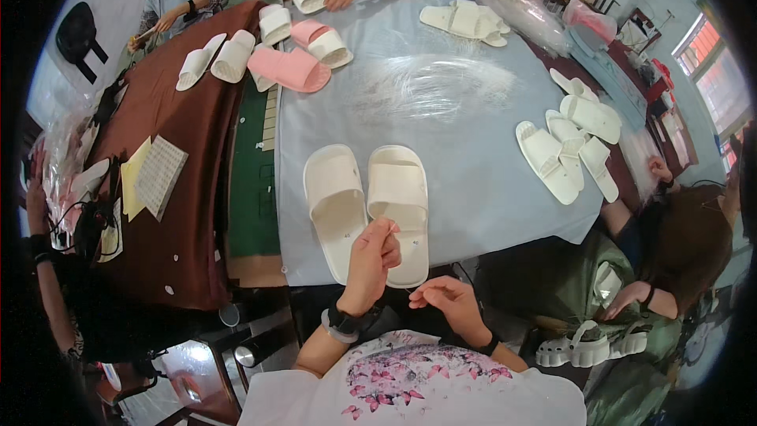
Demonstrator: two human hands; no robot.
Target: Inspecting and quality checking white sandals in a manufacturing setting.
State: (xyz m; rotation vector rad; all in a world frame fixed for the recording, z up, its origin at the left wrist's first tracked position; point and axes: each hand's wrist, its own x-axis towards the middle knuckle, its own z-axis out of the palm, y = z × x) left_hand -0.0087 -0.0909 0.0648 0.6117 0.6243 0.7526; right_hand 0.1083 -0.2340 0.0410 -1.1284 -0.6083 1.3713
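Left grip (374, 256) is pinched closed over white slippers (397, 189) laid on the bench (489, 173), right grip (449, 302) is curled nearby, closure unclear, anything held can't be made out

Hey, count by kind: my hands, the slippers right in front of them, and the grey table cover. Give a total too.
Hands: 2 (left hand, right hand)
Cream slippers: 2 (left-side slipper, right-side slipper)
Grey table cover: 1
Total: 5
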